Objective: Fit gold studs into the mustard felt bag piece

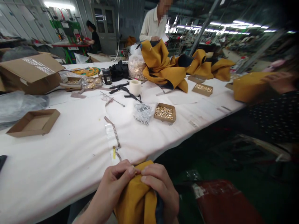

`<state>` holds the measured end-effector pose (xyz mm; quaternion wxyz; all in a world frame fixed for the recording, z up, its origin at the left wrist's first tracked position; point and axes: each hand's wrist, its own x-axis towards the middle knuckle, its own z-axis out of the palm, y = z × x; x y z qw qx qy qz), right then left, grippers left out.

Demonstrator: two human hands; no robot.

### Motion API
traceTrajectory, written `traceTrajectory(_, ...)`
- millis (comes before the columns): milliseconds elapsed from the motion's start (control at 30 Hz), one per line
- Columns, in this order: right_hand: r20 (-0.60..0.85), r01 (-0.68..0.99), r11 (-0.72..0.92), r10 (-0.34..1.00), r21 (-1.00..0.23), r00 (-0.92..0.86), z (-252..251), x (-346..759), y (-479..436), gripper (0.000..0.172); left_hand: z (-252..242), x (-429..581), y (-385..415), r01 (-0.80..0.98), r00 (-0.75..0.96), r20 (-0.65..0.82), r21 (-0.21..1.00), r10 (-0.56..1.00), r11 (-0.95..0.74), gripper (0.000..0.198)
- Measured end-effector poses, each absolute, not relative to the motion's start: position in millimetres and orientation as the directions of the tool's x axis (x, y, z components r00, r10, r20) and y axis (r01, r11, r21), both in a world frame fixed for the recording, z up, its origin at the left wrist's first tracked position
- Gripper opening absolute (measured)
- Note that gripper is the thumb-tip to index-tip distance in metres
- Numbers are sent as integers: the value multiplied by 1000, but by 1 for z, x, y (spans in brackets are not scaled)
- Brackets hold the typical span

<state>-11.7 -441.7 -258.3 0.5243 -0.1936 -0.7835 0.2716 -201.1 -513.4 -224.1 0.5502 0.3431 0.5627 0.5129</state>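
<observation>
I see my left hand [114,183] and right hand [161,189] both pinching the mustard fabric piece [136,202] at the near edge of the white table [70,161], and I think that, hanging unsupported there, it could slide off downward if one pinch loosens.

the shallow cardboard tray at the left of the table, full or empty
Empty. The shallow cardboard tray lies open side up on the white table, and its bare brown floor shows with nothing in it, unlike the small box of gold studs farther right.
</observation>
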Motion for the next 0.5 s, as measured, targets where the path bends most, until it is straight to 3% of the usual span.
traceTrajectory(300,701,60,771,606,-634,-376,-245,-21,-447,21,-228,-215,-519,-183,-145,-250,957,957,223,45)
traceTrajectory(500,683,80,752,633,-654,-365,-250,-25,-449,19,-224,-223,-515,-39,-122,-220,975,968,217,56)
